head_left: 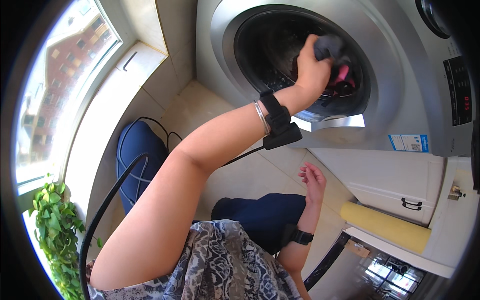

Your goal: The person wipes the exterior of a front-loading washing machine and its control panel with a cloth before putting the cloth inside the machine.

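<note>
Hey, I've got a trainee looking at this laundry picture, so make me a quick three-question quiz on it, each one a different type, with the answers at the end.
1. Multiple choice: What does the left hand hold at the washing machine?
a) a bottle
b) a dark cloth
c) a brush

2. True or false: The right hand holds nothing.

3. Fill in the blank: The green plant and the window are both on the ____ side of the picture.

Key: 1. b; 2. true; 3. left
</note>
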Demonstrator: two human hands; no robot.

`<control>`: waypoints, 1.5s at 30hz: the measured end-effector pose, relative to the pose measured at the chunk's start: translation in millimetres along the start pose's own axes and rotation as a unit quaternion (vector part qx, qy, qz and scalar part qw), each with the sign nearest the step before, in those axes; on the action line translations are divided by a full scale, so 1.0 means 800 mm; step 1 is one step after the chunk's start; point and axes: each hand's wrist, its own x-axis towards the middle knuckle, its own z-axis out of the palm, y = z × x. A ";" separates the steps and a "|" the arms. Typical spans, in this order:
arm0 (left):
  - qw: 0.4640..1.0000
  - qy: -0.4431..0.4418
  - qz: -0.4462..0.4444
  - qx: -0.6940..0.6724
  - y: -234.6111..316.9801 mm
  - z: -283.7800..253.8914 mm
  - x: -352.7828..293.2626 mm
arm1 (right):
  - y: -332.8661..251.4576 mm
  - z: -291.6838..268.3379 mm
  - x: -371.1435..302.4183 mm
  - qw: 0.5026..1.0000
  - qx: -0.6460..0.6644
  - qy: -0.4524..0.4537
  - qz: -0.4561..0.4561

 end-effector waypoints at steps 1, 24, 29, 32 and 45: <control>0.988 0.070 -0.037 -0.134 0.009 0.000 0.013 | 0.000 -0.004 0.001 1.000 0.001 0.005 -0.002; 0.988 -0.026 -0.082 -0.127 0.048 0.013 -0.025 | 0.002 -0.004 0.012 1.000 -0.008 0.003 0.012; 0.976 -0.126 0.152 0.090 -0.016 0.023 -0.064 | 0.003 -0.009 0.001 1.000 -0.004 0.019 0.021; 0.912 -0.263 0.230 0.214 -0.067 -0.008 -0.058 | 0.003 -0.007 0.003 1.000 0.005 -0.002 0.006; 0.707 -0.274 0.118 0.641 -0.001 -0.088 0.008 | 0.000 -0.004 0.015 0.999 -0.030 -0.003 0.026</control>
